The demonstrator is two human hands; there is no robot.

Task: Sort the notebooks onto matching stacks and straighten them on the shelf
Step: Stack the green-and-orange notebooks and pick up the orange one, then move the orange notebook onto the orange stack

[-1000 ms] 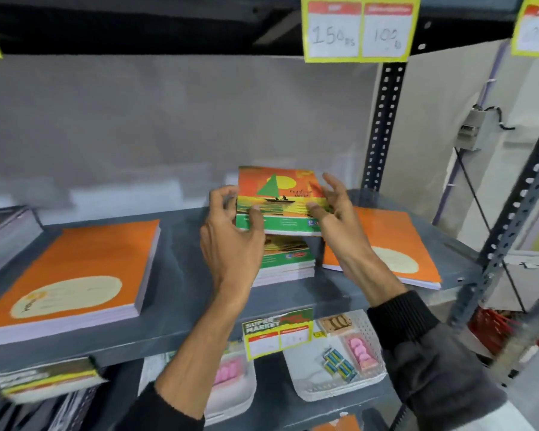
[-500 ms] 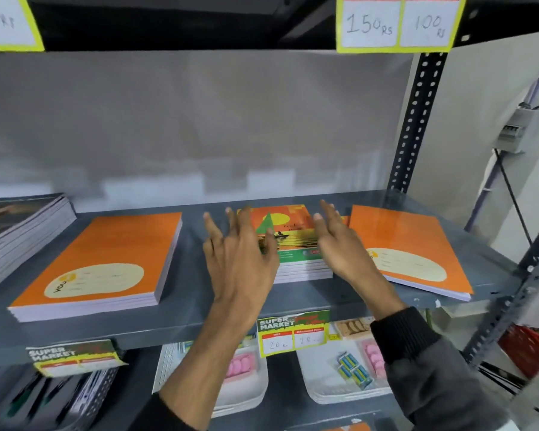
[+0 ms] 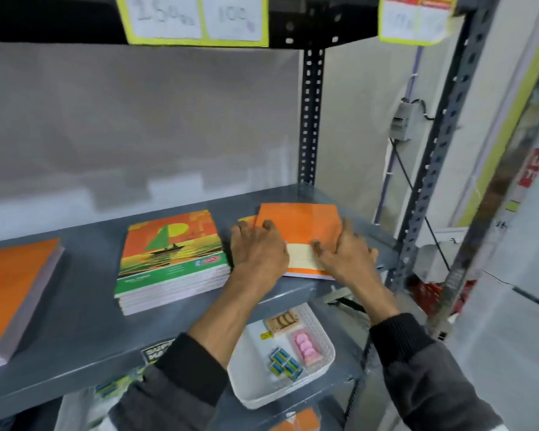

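A thin stack of orange notebooks (image 3: 299, 223) lies at the right end of the grey shelf (image 3: 75, 325), its top book turned a little off the one below. My left hand (image 3: 259, 253) lies on its left edge, fingers spread. My right hand (image 3: 346, 259) presses on its front right part, thumb raised. Neither hand lifts a book. To the left stands a stack of sailboat-cover notebooks (image 3: 171, 244), untouched. A thicker orange stack (image 3: 10, 290) sits at the far left, partly cut off by the frame.
A perforated upright post (image 3: 311, 119) rises just behind the right orange stack, and the shelf ends there. Yellow price tags (image 3: 196, 20) hang from the shelf above. Below, a white basket (image 3: 324, 337) holds erasers and small packets.
Both hands let go of the sailboat notebook, which now lies on its stack, and moved right onto the right orange stack. The view has swung to the right.
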